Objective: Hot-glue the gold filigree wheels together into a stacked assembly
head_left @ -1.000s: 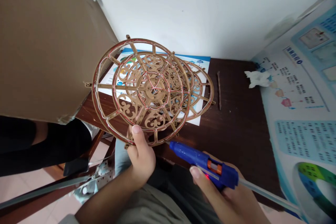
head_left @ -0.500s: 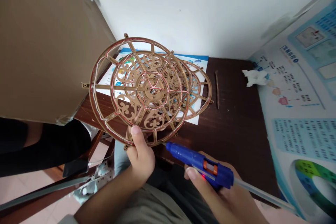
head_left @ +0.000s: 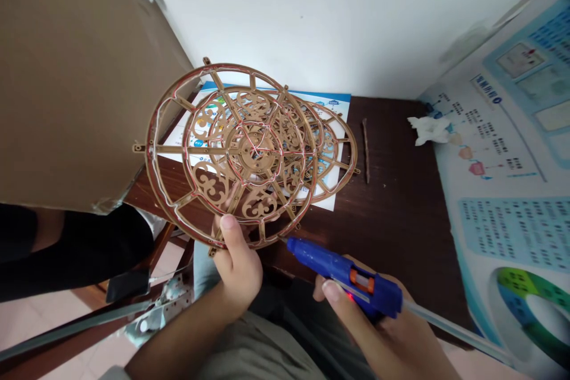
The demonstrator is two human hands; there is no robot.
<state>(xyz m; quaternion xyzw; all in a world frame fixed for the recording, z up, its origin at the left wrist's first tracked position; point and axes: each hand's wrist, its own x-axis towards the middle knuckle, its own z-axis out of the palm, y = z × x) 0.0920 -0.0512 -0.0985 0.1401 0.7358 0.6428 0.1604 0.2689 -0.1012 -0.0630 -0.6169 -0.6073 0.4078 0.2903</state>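
Observation:
My left hand (head_left: pixel 238 267) is shut on the lower rim of a round laser-cut wooden lattice model (head_left: pixel 256 151), with the thumb on its front. The model has layered rings, spokes and scrollwork, and thin red and white lines run along its ribs. My right hand (head_left: pixel 374 320) grips a blue hot glue gun (head_left: pixel 345 276) with a small red light. Its metal nozzle sits just off the model's lower rim, apparently not touching it. A translucent glue stick (head_left: pixel 454 332) trails from the gun's rear toward the lower right.
The model hangs over a printed sheet (head_left: pixel 336 124) on a dark wooden table (head_left: pixel 392 231). A thin stick (head_left: pixel 366 151) and crumpled white tissue (head_left: pixel 427 129) lie there. A cardboard sheet (head_left: pixel 80 71) looms left, and a printed poster (head_left: pixel 503 160) stands right, before a white wall (head_left: pixel 312 18).
The whole scene has drifted slightly left in view. The glue gun has shifted a little right and back toward the model's rim after moving left. My left hand's grip on the model is unchanged.

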